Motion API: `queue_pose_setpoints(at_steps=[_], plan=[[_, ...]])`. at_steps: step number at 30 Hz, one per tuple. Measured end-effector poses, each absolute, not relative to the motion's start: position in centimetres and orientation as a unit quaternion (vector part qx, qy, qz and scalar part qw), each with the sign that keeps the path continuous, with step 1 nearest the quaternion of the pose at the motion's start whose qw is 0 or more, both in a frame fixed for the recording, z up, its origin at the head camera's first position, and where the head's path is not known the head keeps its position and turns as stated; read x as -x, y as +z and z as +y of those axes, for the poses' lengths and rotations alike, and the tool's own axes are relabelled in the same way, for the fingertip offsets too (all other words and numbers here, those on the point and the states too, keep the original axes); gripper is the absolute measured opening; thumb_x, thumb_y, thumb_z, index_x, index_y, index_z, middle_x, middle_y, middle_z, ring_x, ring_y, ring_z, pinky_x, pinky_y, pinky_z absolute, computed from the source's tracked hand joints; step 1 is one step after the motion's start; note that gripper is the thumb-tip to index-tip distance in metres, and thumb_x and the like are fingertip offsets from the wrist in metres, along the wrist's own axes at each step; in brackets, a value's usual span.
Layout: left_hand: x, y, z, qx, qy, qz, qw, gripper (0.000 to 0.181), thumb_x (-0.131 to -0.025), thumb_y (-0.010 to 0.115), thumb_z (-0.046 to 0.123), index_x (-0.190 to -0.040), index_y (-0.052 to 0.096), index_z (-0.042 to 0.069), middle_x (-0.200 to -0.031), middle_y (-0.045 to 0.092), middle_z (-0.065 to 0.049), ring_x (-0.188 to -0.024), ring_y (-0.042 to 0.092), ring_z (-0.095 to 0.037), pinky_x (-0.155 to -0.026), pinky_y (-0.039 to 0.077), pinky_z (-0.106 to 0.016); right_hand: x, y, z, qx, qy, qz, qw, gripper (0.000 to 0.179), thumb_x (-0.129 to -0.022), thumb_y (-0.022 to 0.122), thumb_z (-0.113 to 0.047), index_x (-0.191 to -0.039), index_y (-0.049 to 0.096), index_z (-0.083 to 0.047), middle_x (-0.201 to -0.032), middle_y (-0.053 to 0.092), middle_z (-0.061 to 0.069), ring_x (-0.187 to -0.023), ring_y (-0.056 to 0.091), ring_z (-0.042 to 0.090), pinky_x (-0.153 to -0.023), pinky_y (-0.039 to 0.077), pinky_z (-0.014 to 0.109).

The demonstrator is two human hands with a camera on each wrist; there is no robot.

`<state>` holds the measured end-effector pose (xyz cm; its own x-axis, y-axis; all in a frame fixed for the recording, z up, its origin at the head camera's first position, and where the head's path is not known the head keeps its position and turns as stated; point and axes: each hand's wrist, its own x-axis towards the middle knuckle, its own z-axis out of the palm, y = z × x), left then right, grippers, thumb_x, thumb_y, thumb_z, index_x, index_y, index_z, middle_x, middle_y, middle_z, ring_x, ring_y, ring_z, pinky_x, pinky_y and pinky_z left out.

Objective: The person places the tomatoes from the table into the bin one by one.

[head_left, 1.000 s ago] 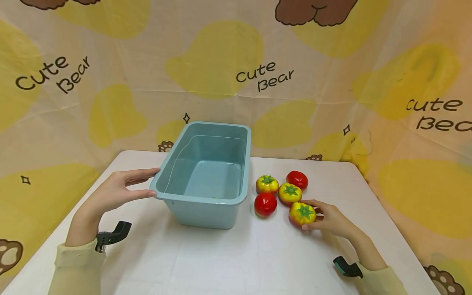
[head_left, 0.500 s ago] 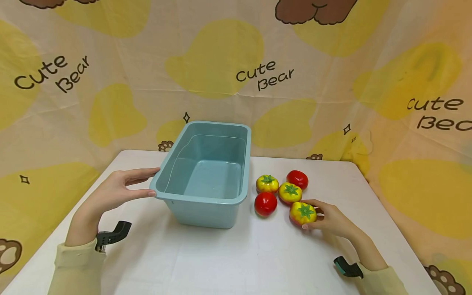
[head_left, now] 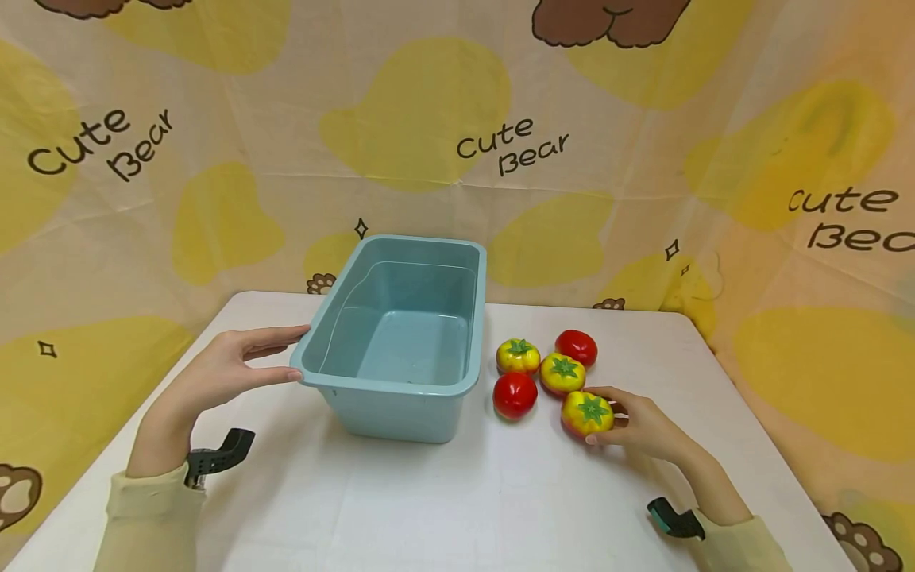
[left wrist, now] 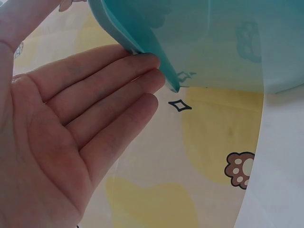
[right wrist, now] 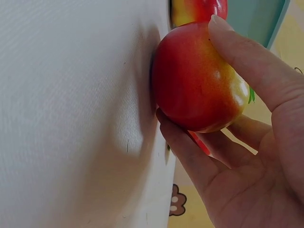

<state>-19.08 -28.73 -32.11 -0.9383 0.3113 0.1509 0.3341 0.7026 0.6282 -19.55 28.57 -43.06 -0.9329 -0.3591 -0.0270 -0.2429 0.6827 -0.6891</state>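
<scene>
My left hand (head_left: 229, 361) is at the near left corner of a blue-grey plastic basin (head_left: 407, 389), its straight fingers and thumb tip touching the rim. In the left wrist view the extended fingers (left wrist: 114, 95) lie against the basin's outside, palm showing. My right hand (head_left: 636, 425) pinches a yellow-and-red tomato (head_left: 588, 415) with a green star-shaped top, between thumb and fingers. The right wrist view shows that tomato (right wrist: 194, 78) at the white tabletop, a shadow beside it. Two more yellow tomatoes (head_left: 562, 374) and two red ones (head_left: 515, 396) sit close by, left of and behind it.
The basin stands on a white table (head_left: 429, 508), left of the tomatoes; no items show inside it. A yellow-patterned cloth (head_left: 400, 119) hangs behind and along both sides. Black wrist mounts (head_left: 218, 457) sit on both forearms.
</scene>
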Motion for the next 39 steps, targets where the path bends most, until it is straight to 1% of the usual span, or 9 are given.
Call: queue_pose_setpoints(at_steps=[6, 8, 12, 15, 17, 23, 29, 35, 39], plan=[[19.1, -32.1, -28.8, 0.175, -0.341, -0.924, 0.016, 0.058, -0.08, 0.074, 0.04, -0.134, 0.054, 0.031, -0.134, 0.057, 0.005, -0.121, 0.056, -0.026, -0.091, 0.046, -0.013, 19.5, -43.0, 28.5, 0.163, -0.362, 0.915, 0.08, 0.068, -0.075, 0.08, -0.035, -0.132, 0.052, -0.011, -0.126, 0.058, 0.013, -0.106, 0.057, 0.026, -0.088, 0.056, 0.037], [19.1, -32.2, -28.8, 0.177, -0.34, -0.924, 0.018, 0.057, -0.081, 0.074, 0.039, -0.134, 0.055, 0.031, -0.134, 0.057, 0.005, -0.12, 0.056, -0.018, -0.091, 0.046, -0.012, 19.5, -43.0, 28.5, 0.162, -0.36, 0.915, 0.079, 0.067, -0.075, 0.08, -0.035, -0.132, 0.053, -0.011, -0.126, 0.058, 0.013, -0.106, 0.057, 0.027, -0.088, 0.056, 0.036], [19.1, -32.2, -28.8, 0.183, -0.344, -0.921, 0.025, 0.056, -0.081, 0.075, 0.037, -0.133, 0.056, 0.03, -0.132, 0.059, 0.004, -0.114, 0.054, 0.005, -0.09, 0.045, -0.008, 19.5, -42.9, 28.5, 0.162, -0.358, 0.916, 0.078, 0.068, -0.075, 0.08, -0.036, -0.132, 0.053, -0.011, -0.126, 0.058, 0.013, -0.106, 0.058, 0.028, -0.088, 0.056, 0.037], [19.1, -32.2, -28.8, 0.187, -0.348, -0.918, 0.028, 0.055, -0.081, 0.075, 0.035, -0.132, 0.057, 0.029, -0.132, 0.059, 0.003, -0.11, 0.051, 0.013, -0.09, 0.045, -0.009, 19.5, -42.9, 28.5, 0.163, -0.358, 0.916, 0.078, 0.068, -0.075, 0.08, -0.036, -0.132, 0.053, -0.01, -0.126, 0.058, 0.013, -0.107, 0.058, 0.028, -0.088, 0.056, 0.037], [19.1, -32.2, -28.8, 0.186, -0.347, -0.919, 0.029, 0.055, -0.081, 0.075, 0.036, -0.132, 0.057, 0.029, -0.132, 0.059, 0.003, -0.111, 0.052, 0.01, -0.09, 0.045, -0.009, 19.4, -42.9, 28.5, 0.165, -0.359, 0.915, 0.075, 0.068, -0.075, 0.08, -0.035, -0.132, 0.053, -0.01, -0.126, 0.058, 0.013, -0.107, 0.058, 0.028, -0.088, 0.056, 0.037], [19.1, -32.1, -28.8, 0.177, -0.339, -0.924, 0.024, 0.056, -0.08, 0.075, 0.039, -0.132, 0.056, 0.032, -0.132, 0.059, 0.005, -0.117, 0.058, -0.013, -0.09, 0.045, -0.01, 19.3, -42.5, 28.3, 0.173, -0.367, 0.912, 0.07, 0.068, -0.075, 0.08, -0.035, -0.132, 0.053, -0.01, -0.125, 0.058, 0.012, -0.106, 0.058, 0.027, -0.088, 0.056, 0.036], [19.1, -32.2, -28.9, 0.182, -0.337, -0.923, 0.025, 0.056, -0.08, 0.075, 0.039, -0.132, 0.056, 0.031, -0.132, 0.059, 0.006, -0.115, 0.056, -0.003, -0.09, 0.045, -0.009, 19.4, -42.1, 28.2, 0.173, -0.365, 0.912, 0.067, 0.068, -0.075, 0.08, -0.036, -0.132, 0.053, -0.01, -0.124, 0.059, 0.01, -0.104, 0.058, 0.024, -0.086, 0.055, 0.028], [19.2, -32.2, -28.8, 0.184, -0.339, -0.922, 0.023, 0.056, -0.08, 0.075, 0.039, -0.132, 0.056, 0.031, -0.132, 0.058, 0.005, -0.119, 0.057, -0.025, -0.09, 0.045, -0.01, 19.5, -41.6, 28.1, 0.18, -0.356, 0.915, 0.059, 0.069, -0.074, 0.08, -0.037, -0.131, 0.053, -0.009, -0.125, 0.059, 0.011, -0.105, 0.058, 0.027, -0.087, 0.056, 0.034], [19.2, -32.2, -28.9, 0.185, -0.338, -0.922, 0.023, 0.056, -0.08, 0.075, 0.039, -0.132, 0.056, 0.03, -0.132, 0.059, 0.005, -0.119, 0.057, -0.027, -0.09, 0.045, -0.008, 19.6, -41.1, 28.0, 0.185, -0.354, 0.915, 0.055, 0.07, -0.074, 0.08, -0.038, -0.132, 0.053, -0.009, -0.126, 0.058, 0.012, -0.106, 0.058, 0.028, -0.087, 0.057, 0.033]])
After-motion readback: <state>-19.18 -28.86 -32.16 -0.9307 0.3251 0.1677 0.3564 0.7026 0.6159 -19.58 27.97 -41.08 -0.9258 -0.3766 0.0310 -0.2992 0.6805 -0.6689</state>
